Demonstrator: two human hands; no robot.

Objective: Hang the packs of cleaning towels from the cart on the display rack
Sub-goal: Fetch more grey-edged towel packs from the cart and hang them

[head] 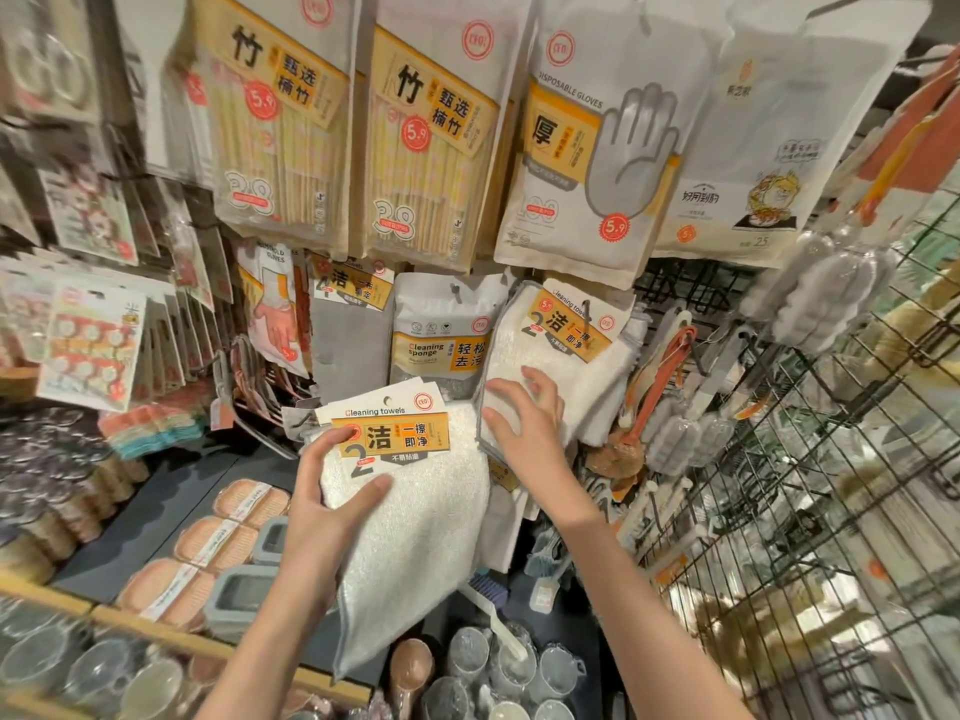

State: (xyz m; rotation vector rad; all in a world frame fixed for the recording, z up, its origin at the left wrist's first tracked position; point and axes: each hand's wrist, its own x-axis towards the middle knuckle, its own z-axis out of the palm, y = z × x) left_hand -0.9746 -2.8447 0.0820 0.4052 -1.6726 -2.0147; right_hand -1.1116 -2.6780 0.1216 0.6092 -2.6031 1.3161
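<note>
Nearest us, our left hand [332, 491] pinches a pack of cleaning towels [410, 511] by the left side of its card header, thumb on the label and fingers curled behind; the cloth hangs loose below. To hang it well, we judge we should bring the header's punched hole [387, 401] level with the peg, keep the card flat, and slide it straight on.

Just right of it, our right hand [524, 418] lies with fingers spread and nearly straight on the hung towel packs [561, 356], pressing them rather than gripping. We think it should push these packs back to free the peg's tip, which we cannot see clearly.

Left of them hangs a cleaning sponge pack [441, 335], close enough to crowd the header. Farther up, chopstick packs [431, 132] and disposable gloves [597, 148] overhang the row. At the right, a wire rack [779, 485] carries brushes, near our right forearm.
</note>
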